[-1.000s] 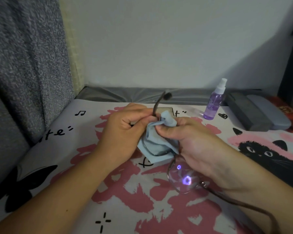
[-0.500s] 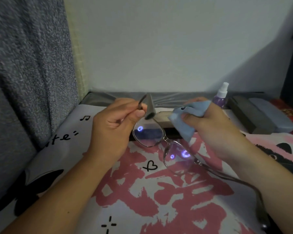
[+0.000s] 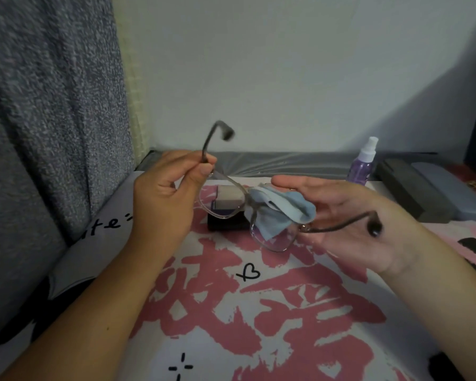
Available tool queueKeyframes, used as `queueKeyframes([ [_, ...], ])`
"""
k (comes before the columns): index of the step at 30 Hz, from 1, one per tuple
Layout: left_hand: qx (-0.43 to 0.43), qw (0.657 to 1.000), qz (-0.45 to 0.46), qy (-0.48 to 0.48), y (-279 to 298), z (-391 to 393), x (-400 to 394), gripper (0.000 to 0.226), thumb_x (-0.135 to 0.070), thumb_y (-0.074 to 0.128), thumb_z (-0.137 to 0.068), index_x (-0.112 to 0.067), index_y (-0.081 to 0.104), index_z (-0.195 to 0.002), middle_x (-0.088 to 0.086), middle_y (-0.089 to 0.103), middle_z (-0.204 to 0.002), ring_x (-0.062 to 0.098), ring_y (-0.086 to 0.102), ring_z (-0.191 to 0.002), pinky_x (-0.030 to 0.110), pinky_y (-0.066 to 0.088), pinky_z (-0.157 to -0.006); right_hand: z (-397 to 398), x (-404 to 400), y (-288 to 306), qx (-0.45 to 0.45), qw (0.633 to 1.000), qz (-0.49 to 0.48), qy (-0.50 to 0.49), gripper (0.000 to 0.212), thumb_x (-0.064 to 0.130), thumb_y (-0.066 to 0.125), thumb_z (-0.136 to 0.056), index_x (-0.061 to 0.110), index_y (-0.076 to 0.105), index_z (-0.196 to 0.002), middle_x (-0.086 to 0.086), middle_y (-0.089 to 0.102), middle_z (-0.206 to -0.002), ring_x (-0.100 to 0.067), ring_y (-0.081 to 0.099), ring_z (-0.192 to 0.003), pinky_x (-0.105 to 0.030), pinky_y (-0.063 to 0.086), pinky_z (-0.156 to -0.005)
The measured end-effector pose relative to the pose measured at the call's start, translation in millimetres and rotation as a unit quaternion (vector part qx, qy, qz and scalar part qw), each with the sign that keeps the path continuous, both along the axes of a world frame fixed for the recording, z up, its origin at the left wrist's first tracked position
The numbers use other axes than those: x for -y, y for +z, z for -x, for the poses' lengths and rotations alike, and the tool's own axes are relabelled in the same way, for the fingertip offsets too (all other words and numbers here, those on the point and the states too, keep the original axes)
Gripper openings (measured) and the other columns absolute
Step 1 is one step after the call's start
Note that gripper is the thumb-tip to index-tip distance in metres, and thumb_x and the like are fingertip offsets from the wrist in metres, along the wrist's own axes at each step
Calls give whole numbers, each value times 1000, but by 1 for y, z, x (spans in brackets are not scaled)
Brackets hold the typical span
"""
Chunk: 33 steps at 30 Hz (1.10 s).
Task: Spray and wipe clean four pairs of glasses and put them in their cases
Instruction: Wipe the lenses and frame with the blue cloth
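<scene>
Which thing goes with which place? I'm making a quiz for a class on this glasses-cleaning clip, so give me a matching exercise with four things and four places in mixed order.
Things:
1. blue cleaning cloth
2. purple spray bottle
3. grey glasses cases
4. glasses

Places:
A. lying side by side at the far right
B. standing upright by the wall, right of centre
C. temple pinched by the left hand
D. draped over one lens, at the right hand

Pairs: 1-D, 2-B, 3-A, 4-C
</scene>
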<state>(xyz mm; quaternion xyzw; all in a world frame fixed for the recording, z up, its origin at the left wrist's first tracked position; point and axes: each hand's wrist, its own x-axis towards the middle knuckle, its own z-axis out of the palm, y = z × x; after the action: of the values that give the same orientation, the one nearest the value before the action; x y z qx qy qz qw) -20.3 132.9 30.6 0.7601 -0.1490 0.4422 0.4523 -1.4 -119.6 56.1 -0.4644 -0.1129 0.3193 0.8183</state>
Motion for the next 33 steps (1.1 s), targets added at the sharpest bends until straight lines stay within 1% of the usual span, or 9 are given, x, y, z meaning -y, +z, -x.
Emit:
queueKeyframes([
  [3, 11, 1000, -19, -11, 0, 2, 4, 13, -10, 65, -95, -13, 71, -106, -4, 70, -99, 17, 69, -97, 31, 55, -90, -5, -2, -7, 18, 999, 30, 1, 44, -9, 57, -83, -4, 63, -126, -22, 67, -126, -28, 69, -106, -33, 62, -84],
  [6, 13, 999, -27, -17, 1, 3, 6, 13, -12, 65, -95, -13, 72, -106, -6, 70, -99, 16, 68, -97, 28, 53, -91, -4, -6, -11, 64, 987, 135, 61, 45, -6, 72, -77, -3, 65, -122, -23, 70, -116, -29, 69, -98, -37, 60, -85],
  [8, 8, 999, -30, -26, 1, 4, 8, 14, -9, 66, -94, -11, 72, -105, -3, 70, -98, 16, 68, -96, 26, 52, -91, 1, -10, -16, 146, 956, 245, 68, 34, -6, 76, -77, 4, 69, -108, -11, 74, -97, -20, 70, -86, -26, 55, -72],
  [11, 10, 998, -54, -32, -1, 5, 12, 17, -1, 67, -92, -13, 72, -102, -2, 69, -94, 12, 65, -95, 19, 48, -89, 9, -15, -20, 234, 909, 330, 99, 23, 0, 76, -81, 11, 70, -101, -3, 75, -93, -17, 71, -89, -24, 52, -78],
  [15, -2, 998, -31, -53, -3, 5, 17, 16, -5, 66, -93, -17, 71, -102, -8, 69, -97, 7, 65, -95, 17, 48, -89, 12, -17, -23, 212, 924, 294, 120, 34, 8, 71, -77, 3, 66, -111, -12, 73, -104, -23, 69, -95, -32, 52, -82],
  [18, -7, 999, -14, -52, -3, 5, 15, 16, -6, 67, -93, -18, 71, -103, -8, 70, -98, 6, 66, -96, 19, 48, -90, 15, -20, -22, 213, 929, 273, 130, 10, 9, 66, -91, 5, 68, -100, -7, 72, -92, -17, 68, -84, -30, 52, -76],
  [20, -11, 998, -16, -56, -1, 4, 14, 15, -6, 67, -93, -16, 72, -102, -5, 71, -98, 12, 67, -95, 21, 49, -90, 14, -18, -20, 196, 933, 273, 127, 12, 10, 58, -99, 8, 69, -96, -5, 75, -89, -16, 71, -82, -33, 55, -77],
  [26, -14, 998, -15, -56, 0, 1, 8, 15, -5, 67, -92, -15, 73, -103, -8, 70, -98, 6, 67, -95, 20, 50, -90, 13, -14, -11, 115, 936, 181, 280, 28, -15, 51, -91, -3, 55, -116, -8, 71, -97, -19, 69, -88, -26, 53, -79],
  [33, -72, 992, 30, -100, -5, 0, 14, 25, -5, 67, -92, -29, 73, -96, -19, 73, -94, 3, 68, -95, 16, 49, -89, 25, -31, -26, 191, 921, 321, 110, 21, -7, 76, -80, 7, 66, -92, -10, 74, -84, -20, 71, -75, -27, 55, -64],
])
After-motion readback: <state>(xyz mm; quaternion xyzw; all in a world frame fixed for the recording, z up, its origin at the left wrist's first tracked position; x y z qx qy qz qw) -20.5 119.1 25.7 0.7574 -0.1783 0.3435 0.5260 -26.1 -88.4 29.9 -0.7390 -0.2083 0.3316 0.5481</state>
